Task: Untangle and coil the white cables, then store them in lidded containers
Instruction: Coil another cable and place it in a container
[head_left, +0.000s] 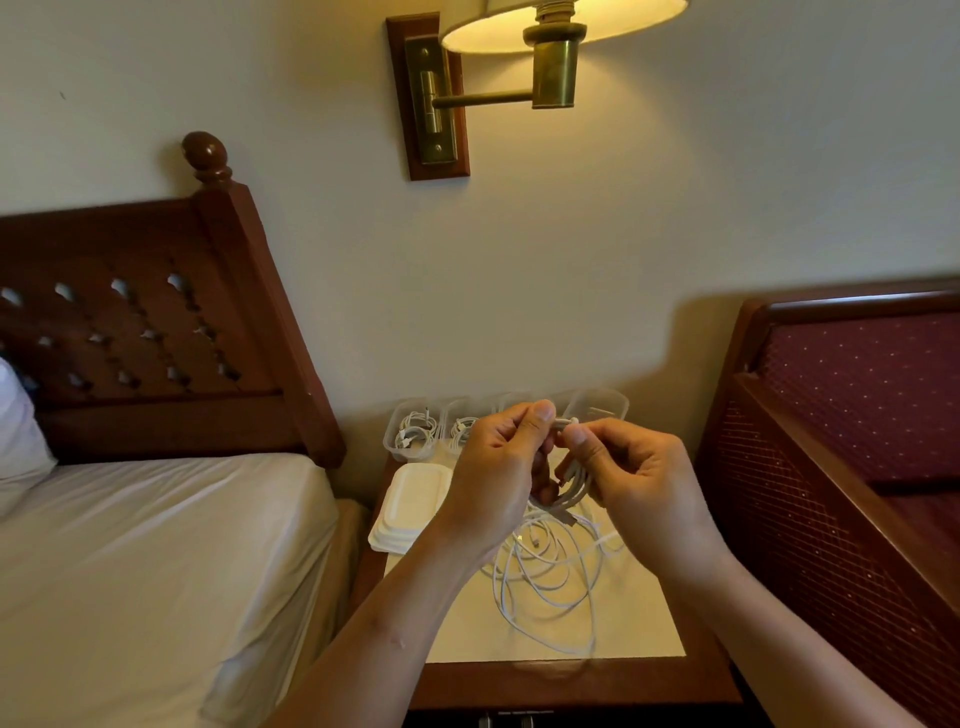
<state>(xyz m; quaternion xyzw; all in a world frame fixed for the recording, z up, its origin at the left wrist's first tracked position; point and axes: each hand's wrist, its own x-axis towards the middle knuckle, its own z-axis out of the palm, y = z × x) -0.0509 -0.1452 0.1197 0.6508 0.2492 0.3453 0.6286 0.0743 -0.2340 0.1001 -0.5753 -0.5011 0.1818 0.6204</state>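
Loose cables (545, 566) and stacked lids (410, 499) crowd the nightstand (647, 626); its near-right corner lies bare.

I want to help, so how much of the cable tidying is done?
Done: at the back, the left tub and the second tub hold coiled white cables, with no lids on yet. In hand: the left hand and right hand pinch a cable coil between them. Left: the loose cables on the nightstand need untangling, and the stack of lids must go on.
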